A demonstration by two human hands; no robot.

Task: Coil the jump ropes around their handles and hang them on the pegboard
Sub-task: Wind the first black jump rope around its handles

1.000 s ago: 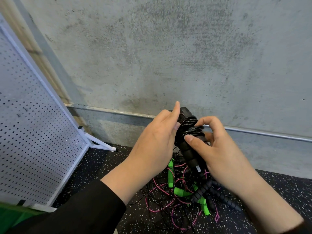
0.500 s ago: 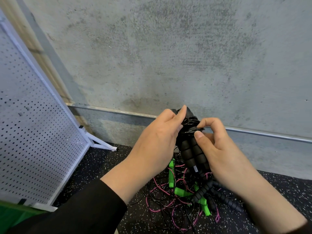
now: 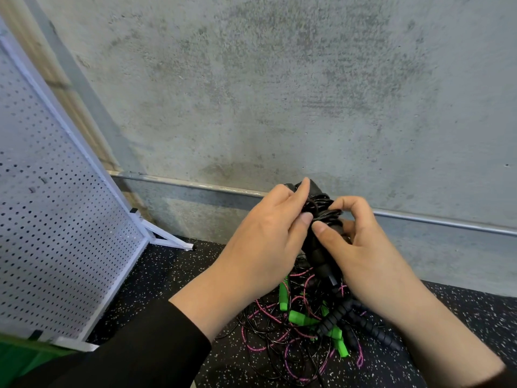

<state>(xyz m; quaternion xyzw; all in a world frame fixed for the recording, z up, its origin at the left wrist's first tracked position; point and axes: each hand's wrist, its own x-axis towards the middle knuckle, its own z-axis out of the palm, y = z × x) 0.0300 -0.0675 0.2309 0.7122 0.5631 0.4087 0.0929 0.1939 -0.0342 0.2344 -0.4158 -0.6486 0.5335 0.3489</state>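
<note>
- Since half a second ago the right thumb has slid down off the cord wraps onto the handles just beneath them, and the left thumb tip now sits almost touching it; the bundle is held at the same height in front of the concrete wall (image 3: 279, 79).
- Left of the bundle, the white pegboard (image 3: 56, 219) leans on its stand, well apart from the hands.
- The left hand (image 3: 268, 236) wraps the bundle from the left, its fingers (image 3: 303, 189) curled over the top of the handles and thumb pressed on the front.
- The black jump rope (image 3: 321, 217) is held between both hands, its paired handles upright and close together, cord wound in several turns round their upper part.
- The right hand (image 3: 363, 253) grips the bundle from the right, thumb across the handles below the coil, index finger hooked over the wraps.
- Below the bundle, on the speckled black floor (image 3: 167, 275), lies a tangle of ropes (image 3: 279, 340): black and pink cords, green handles (image 3: 303, 319) and ribbed black handles (image 3: 335, 317).
</note>
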